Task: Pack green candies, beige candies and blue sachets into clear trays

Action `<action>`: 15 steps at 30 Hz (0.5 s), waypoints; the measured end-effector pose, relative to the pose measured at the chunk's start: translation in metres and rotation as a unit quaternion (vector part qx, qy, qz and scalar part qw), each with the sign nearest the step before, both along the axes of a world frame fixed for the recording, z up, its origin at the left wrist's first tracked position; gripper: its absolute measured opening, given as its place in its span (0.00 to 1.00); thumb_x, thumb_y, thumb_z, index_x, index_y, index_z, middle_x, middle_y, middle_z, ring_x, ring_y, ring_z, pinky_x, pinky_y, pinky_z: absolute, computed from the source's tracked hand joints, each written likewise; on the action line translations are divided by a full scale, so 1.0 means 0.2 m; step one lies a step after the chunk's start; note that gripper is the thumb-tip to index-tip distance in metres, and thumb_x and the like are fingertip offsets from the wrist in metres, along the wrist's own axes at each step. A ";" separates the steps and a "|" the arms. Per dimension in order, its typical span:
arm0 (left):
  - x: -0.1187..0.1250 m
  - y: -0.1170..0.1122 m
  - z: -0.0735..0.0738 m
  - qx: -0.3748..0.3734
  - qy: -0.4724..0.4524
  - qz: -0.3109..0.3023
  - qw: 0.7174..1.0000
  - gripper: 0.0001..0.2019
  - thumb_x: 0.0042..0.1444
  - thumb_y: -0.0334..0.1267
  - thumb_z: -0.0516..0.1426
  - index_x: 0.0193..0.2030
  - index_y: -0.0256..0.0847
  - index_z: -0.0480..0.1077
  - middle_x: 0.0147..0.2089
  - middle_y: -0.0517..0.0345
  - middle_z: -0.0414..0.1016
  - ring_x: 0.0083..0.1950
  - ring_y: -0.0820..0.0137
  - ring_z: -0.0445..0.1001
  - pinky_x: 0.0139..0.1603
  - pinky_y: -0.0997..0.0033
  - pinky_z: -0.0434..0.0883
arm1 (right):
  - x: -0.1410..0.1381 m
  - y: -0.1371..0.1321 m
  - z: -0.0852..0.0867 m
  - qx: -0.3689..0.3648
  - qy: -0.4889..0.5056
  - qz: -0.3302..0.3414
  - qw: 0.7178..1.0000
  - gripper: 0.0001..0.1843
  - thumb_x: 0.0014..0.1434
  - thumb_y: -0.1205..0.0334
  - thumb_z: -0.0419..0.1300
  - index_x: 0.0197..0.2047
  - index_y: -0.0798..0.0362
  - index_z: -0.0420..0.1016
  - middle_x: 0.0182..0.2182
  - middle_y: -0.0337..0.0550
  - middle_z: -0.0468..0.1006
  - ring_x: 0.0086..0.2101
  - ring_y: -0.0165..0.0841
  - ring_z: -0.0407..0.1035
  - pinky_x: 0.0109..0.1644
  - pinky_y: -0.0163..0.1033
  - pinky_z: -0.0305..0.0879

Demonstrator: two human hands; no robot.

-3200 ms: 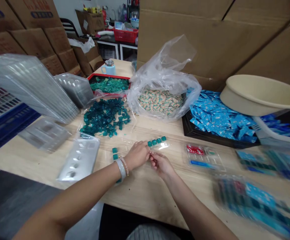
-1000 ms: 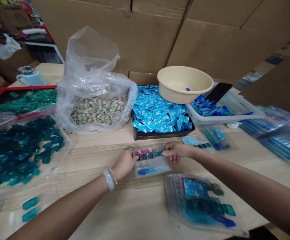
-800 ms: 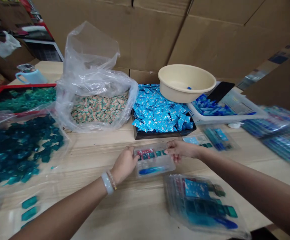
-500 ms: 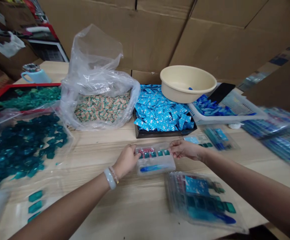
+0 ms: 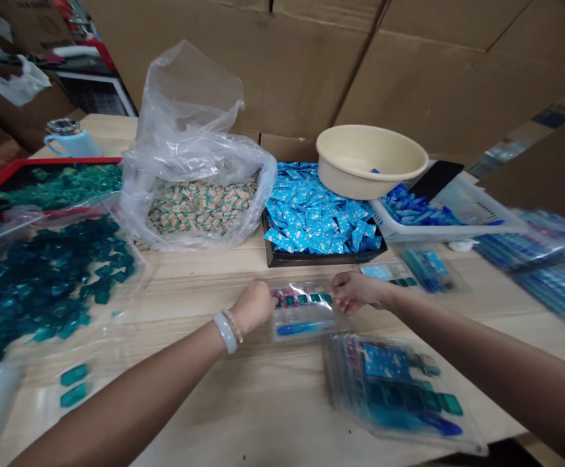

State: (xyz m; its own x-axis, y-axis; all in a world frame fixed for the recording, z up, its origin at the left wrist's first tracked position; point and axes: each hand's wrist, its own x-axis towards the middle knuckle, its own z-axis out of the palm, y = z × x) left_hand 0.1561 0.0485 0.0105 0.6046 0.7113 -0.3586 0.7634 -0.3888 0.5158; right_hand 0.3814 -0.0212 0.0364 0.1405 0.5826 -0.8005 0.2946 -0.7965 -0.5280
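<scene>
A clear plastic pack [image 5: 304,310] lies in front of me, with a row of teal squares, a patch of red print and a blue pen-like stick inside. My left hand [image 5: 254,305] is closed on its left edge, thumb near the end of the teal row. At the pack's upper right corner, my right hand [image 5: 353,290] pinches the edge between thumb and fingers. Nearer to me on the right stands a stack of filled clear packs [image 5: 399,389], showing a blue sachet, teal squares and a blue stick.
Along the back are a plastic bag of small beige-green pieces [image 5: 204,206], a black tray of blue sachets [image 5: 321,211], a cream basin [image 5: 370,185] and a white basket [image 5: 477,227] of blue sticks. Teal pieces [image 5: 58,272] spread at left. More packs [image 5: 549,259] lie at right.
The pack shifts slightly, and light now glints off its upper surface. My left hand has turned a little, its thumb less visible. Both hands stay on the pack's edges.
</scene>
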 end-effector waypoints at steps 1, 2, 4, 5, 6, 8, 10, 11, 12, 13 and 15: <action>-0.01 0.01 -0.01 0.008 -0.001 0.000 1.000 0.10 0.49 0.36 0.52 0.34 0.31 0.70 0.36 0.43 0.73 0.36 0.65 0.72 0.33 0.73 0.64 | -0.02 0.00 -0.01 0.006 0.004 -0.004 1.000 0.08 0.46 0.65 0.59 0.24 0.56 0.61 0.17 0.37 0.69 0.18 0.27 0.65 0.22 0.33 0.66; -0.02 0.02 -0.02 0.018 -0.001 0.001 1.000 0.10 0.49 0.35 0.52 0.34 0.31 0.69 0.36 0.43 0.73 0.37 0.65 0.72 0.34 0.73 0.64 | -0.04 0.02 -0.02 0.013 0.008 -0.005 1.000 0.09 0.47 0.64 0.59 0.24 0.56 0.61 0.16 0.37 0.69 0.18 0.27 0.66 0.23 0.33 0.66; -0.07 0.07 -0.04 0.044 0.006 0.012 0.999 0.10 0.49 0.35 0.52 0.35 0.32 0.69 0.36 0.43 0.72 0.37 0.65 0.71 0.35 0.73 0.64 | -0.11 0.05 -0.02 0.028 0.012 0.000 1.000 0.11 0.47 0.63 0.60 0.23 0.56 0.61 0.16 0.37 0.68 0.18 0.26 0.65 0.23 0.32 0.66; -0.10 0.09 -0.05 0.056 0.011 0.020 0.998 0.10 0.49 0.34 0.52 0.35 0.32 0.69 0.36 0.44 0.72 0.37 0.65 0.71 0.35 0.72 0.64 | -0.15 0.08 -0.02 0.035 0.011 0.004 0.999 0.12 0.46 0.62 0.61 0.23 0.56 0.61 0.15 0.37 0.68 0.18 0.26 0.65 0.22 0.32 0.65; -0.14 0.12 -0.05 0.064 0.014 0.031 0.997 0.10 0.49 0.34 0.52 0.36 0.32 0.69 0.36 0.44 0.72 0.37 0.65 0.71 0.35 0.72 0.65 | -0.19 0.11 -0.02 0.043 0.009 0.010 0.999 0.12 0.46 0.60 0.61 0.22 0.55 0.61 0.15 0.37 0.67 0.17 0.25 0.64 0.22 0.32 0.64; -0.22 0.17 -0.04 0.079 0.003 0.055 0.995 0.11 0.48 0.34 0.52 0.38 0.32 0.69 0.35 0.46 0.71 0.36 0.65 0.71 0.36 0.70 0.65 | -0.27 0.15 -0.02 0.064 -0.004 0.021 0.998 0.12 0.45 0.60 0.61 0.22 0.55 0.61 0.14 0.35 0.65 0.16 0.24 0.61 0.20 0.31 0.61; -0.30 0.19 -0.02 0.090 -0.033 0.076 0.992 0.14 0.47 0.33 0.52 0.41 0.32 0.67 0.33 0.48 0.70 0.36 0.65 0.70 0.38 0.69 0.65 | -0.33 0.18 -0.02 0.090 -0.023 0.025 0.995 0.10 0.44 0.63 0.61 0.22 0.55 0.62 0.13 0.33 0.63 0.16 0.23 0.58 0.19 0.29 0.57; -0.33 0.20 0.00 0.082 -0.058 0.090 0.991 0.15 0.47 0.32 0.52 0.43 0.32 0.66 0.33 0.50 0.69 0.35 0.67 0.70 0.37 0.69 0.66 | -0.35 0.19 -0.01 0.106 -0.022 0.021 0.994 0.09 0.43 0.64 0.61 0.22 0.55 0.62 0.13 0.33 0.62 0.16 0.23 0.58 0.19 0.28 0.55; -0.36 0.20 0.01 0.057 -0.086 0.106 0.989 0.17 0.46 0.32 0.53 0.45 0.32 0.65 0.32 0.52 0.68 0.33 0.68 0.69 0.36 0.69 0.67 | -0.37 0.19 -0.01 0.126 -0.012 0.011 0.992 0.08 0.43 0.65 0.61 0.23 0.54 0.62 0.14 0.33 0.63 0.17 0.23 0.58 0.19 0.28 0.54; -0.39 0.19 0.03 0.014 -0.118 0.126 0.985 0.18 0.46 0.32 0.53 0.46 0.33 0.63 0.32 0.55 0.66 0.31 0.70 0.69 0.33 0.69 0.68 | -0.38 0.19 -0.01 0.151 0.011 -0.004 0.988 0.08 0.42 0.66 0.61 0.23 0.54 0.63 0.15 0.33 0.64 0.19 0.23 0.59 0.20 0.28 0.55; -0.44 0.18 0.08 -0.104 -0.191 0.172 0.961 0.18 0.45 0.33 0.54 0.46 0.34 0.61 0.31 0.59 0.63 0.27 0.74 0.67 0.27 0.71 0.69 | -0.38 0.19 0.02 0.205 0.078 -0.048 0.975 0.09 0.41 0.64 0.61 0.25 0.54 0.64 0.19 0.34 0.67 0.22 0.24 0.62 0.24 0.28 0.57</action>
State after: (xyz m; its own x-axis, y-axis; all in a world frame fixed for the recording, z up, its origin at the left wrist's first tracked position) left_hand 0.0681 0.0851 0.0258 0.4620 0.8295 -0.3138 0.5685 -0.0054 0.8227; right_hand 0.3050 0.0162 0.0399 0.1056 0.8477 -0.5199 0.1201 -0.5298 -0.8396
